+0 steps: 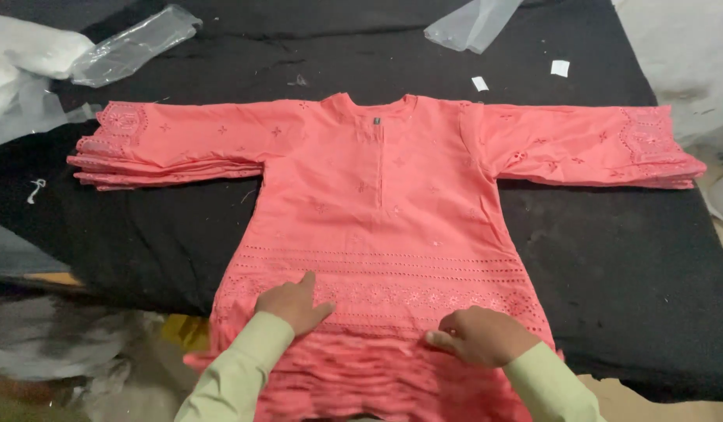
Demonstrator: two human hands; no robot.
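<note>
A stack of coral-pink embroidered tunics point(385, 203) lies flat on a black cloth-covered table point(627, 266), sleeves spread to both sides. My left hand point(297, 303) rests palm down on the lower hem band, fingers slightly apart. My right hand point(480, 334) presses on the hem to the right, fingers curled and pinching the fabric edge. Both arms wear pale green sleeves. The lower hem edges point(361, 375) hang over the near table edge in layers.
Clear plastic bags lie at the far left point(135, 43) and far middle point(472, 23). Two small white paper tags point(559, 68) sit on the black cloth. White fabric is piled at the far left corner point(25, 55). More plastic lies below the table's left edge.
</note>
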